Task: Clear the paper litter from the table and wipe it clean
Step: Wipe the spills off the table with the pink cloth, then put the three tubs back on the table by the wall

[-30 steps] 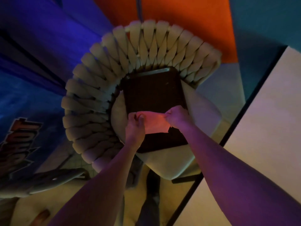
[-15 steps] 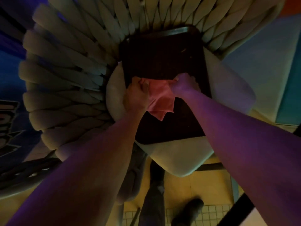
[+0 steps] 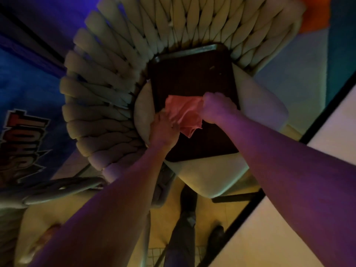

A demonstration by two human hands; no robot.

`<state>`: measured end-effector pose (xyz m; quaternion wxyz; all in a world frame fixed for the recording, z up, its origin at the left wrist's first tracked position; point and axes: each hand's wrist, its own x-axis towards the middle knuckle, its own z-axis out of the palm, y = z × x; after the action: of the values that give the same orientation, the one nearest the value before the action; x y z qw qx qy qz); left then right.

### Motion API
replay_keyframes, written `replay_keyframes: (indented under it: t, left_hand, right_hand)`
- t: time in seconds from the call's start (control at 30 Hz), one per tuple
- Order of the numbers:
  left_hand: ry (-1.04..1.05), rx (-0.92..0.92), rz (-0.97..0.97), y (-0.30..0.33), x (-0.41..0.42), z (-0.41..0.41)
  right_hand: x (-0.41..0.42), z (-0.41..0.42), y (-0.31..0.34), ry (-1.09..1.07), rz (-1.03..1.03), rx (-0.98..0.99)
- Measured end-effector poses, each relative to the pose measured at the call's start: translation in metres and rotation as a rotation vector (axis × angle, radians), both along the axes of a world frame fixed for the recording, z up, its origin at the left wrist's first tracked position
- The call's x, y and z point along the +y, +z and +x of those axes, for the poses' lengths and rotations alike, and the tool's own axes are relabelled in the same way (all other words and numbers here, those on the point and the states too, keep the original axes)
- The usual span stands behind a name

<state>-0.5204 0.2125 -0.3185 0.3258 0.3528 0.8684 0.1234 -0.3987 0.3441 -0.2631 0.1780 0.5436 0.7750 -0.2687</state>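
Note:
A pink cloth [image 3: 184, 114] hangs crumpled between both my hands, just above a dark tray [image 3: 192, 78]. My left hand [image 3: 163, 130] grips the cloth's lower left part with curled fingers. At the cloth's upper right corner my right hand [image 3: 218, 107] holds it in a closed fist. The tray lies on the seat of a pale chair [image 3: 210, 176] with a woven rope back. A corner of the light table [image 3: 325, 151] shows at the right. No paper litter is visible.
The chair's woven backrest [image 3: 119, 74] curves around the tray on the left and top. A blue wall graphic with red lettering [image 3: 21, 143] is at the left. My dark trouser leg and shoes [image 3: 183, 228] stand on the yellowish floor below.
The cloth was stretched flat between my hands and now hangs crumpled. My left hand has dropped lower and the view has swung, bringing the table edge back in at the right.

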Motion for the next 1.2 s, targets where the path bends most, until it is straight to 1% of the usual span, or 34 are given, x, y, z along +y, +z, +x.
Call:
replay_keyframes:
  t: [0.07, 0.17, 0.3, 0.37, 0.53, 0.73, 0.87, 0.97, 1.2]
  left_hand:
    - [-0.056, 0.012, 0.014, 0.022, -0.015, 0.011]
    - [-0.08, 0.032, 0.042, 0.07, -0.036, 0.034]
    - [-0.098, 0.076, 0.079, 0.127, -0.07, 0.064]
    - [-0.093, 0.083, 0.115, 0.162, -0.094, 0.085]
    - [-0.054, 0.104, 0.174, 0.22, -0.146, 0.126]
    - [-0.049, 0.119, 0.279, 0.284, -0.216, 0.174]
    - [-0.072, 0.143, 0.313, 0.305, -0.26, 0.197]
    - [-0.042, 0.145, 0.323, 0.318, -0.289, 0.21]
    - [0.01, 0.138, 0.348, 0.314, -0.343, 0.217]
  right_hand:
    - [-0.014, 0.01, 0.029, 0.054, 0.036, 0.075]
    - [-0.039, 0.029, 0.075, 0.095, 0.117, 0.211]
    - [-0.082, 0.063, 0.126, 0.125, 0.157, 0.308]
    - [-0.111, 0.089, 0.157, 0.135, 0.15, 0.329]
    - [-0.169, 0.144, 0.214, 0.103, 0.146, 0.37]
    - [-0.24, 0.208, 0.259, 0.126, 0.184, 0.402]
    - [-0.278, 0.234, 0.276, 0.1, 0.194, 0.448]
    - [-0.304, 0.246, 0.284, 0.099, 0.204, 0.476]
    - [-0.34, 0.248, 0.286, 0.067, 0.159, 0.542]
